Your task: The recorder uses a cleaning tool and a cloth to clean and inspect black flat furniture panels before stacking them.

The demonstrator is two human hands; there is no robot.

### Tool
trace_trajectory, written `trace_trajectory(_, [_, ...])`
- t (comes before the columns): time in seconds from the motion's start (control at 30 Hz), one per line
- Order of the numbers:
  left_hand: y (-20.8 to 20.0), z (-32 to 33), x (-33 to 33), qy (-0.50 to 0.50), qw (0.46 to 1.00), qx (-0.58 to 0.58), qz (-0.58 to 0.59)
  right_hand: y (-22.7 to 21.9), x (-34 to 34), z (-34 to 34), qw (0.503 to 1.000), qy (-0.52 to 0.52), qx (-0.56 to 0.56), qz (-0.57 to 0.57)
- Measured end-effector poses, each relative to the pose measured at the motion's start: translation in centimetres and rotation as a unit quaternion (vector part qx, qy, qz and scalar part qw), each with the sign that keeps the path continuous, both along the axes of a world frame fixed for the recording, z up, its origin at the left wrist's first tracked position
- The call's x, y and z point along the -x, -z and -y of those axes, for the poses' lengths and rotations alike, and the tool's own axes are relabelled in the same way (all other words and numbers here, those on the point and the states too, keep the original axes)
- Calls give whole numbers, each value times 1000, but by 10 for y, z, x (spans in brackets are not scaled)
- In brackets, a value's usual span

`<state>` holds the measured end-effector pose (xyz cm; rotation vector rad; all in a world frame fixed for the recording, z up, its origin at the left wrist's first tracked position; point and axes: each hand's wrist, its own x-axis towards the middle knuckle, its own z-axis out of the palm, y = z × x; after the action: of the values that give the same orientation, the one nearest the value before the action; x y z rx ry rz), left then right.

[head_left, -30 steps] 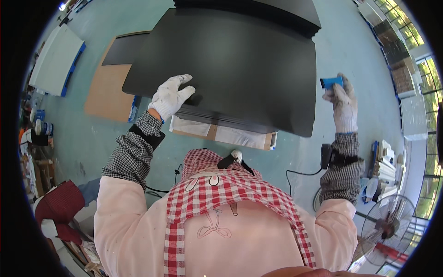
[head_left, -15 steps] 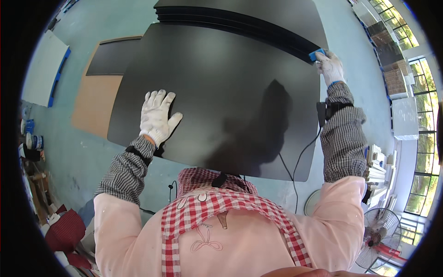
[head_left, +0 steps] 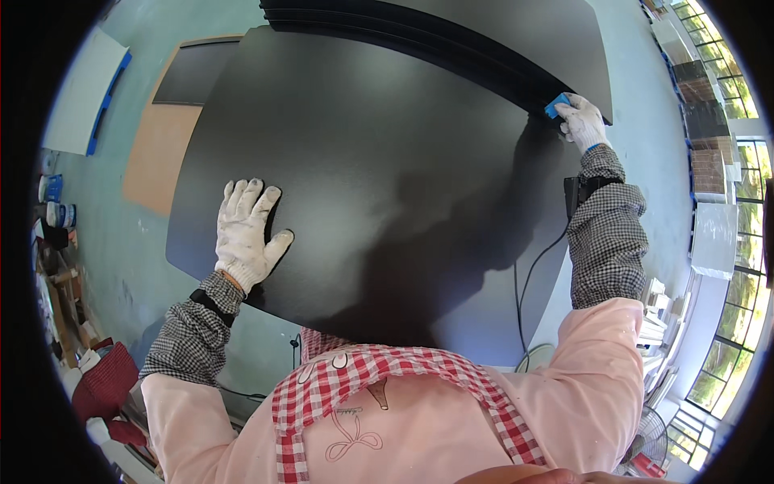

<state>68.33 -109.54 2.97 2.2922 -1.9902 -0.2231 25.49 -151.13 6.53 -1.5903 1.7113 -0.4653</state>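
A large, dark, smooth panel (head_left: 347, 137) lies flat in front of me. My left hand (head_left: 248, 234), in a white work glove, rests palm down near its left edge with thumb and fingers apart. At the far right, my gloved right hand (head_left: 584, 125) pinches a small blue block (head_left: 555, 106). The block is against the dark, ridged edges of a panel stack (head_left: 435, 40), which runs along the panel's far side. Its face against the edge is hidden.
Left of the panel lies a brown board (head_left: 161, 153) with a smaller dark panel (head_left: 196, 73) on it. A black cable (head_left: 522, 298) hangs from my right sleeve across the panel. A floor fan (head_left: 647, 440) stands at lower right, and stacked boards (head_left: 713, 230) line the windows.
My right hand and the blue block have shifted left along the stack's edge, away from its right end. The whole view has moved closer to the panel. My left hand stays flat on it.
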Motion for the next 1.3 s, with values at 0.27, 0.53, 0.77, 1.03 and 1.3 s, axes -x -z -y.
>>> trace_trajectory(0.27, [5,1,-4,8,1000,-1,6,11,-1,5,995,-35,39,-88])
trace_trajectory(0.53, [3,-2,2,3,1000,-12,-2,15,1,-1,986,-45,55,-152])
trace_trajectory(0.77, [-4,0,18,-1,1000,-9,-1,20,-7,-5,992,-41,54,-103])
trace_trajectory(1.03, [-11,7,42,-13,1000,-15,-1,33,-17,12,975,-103,137,-141])
trace_trajectory(1.3, [-17,15,59,-9,1000,-25,-11,41,-51,17,961,-147,194,-132])
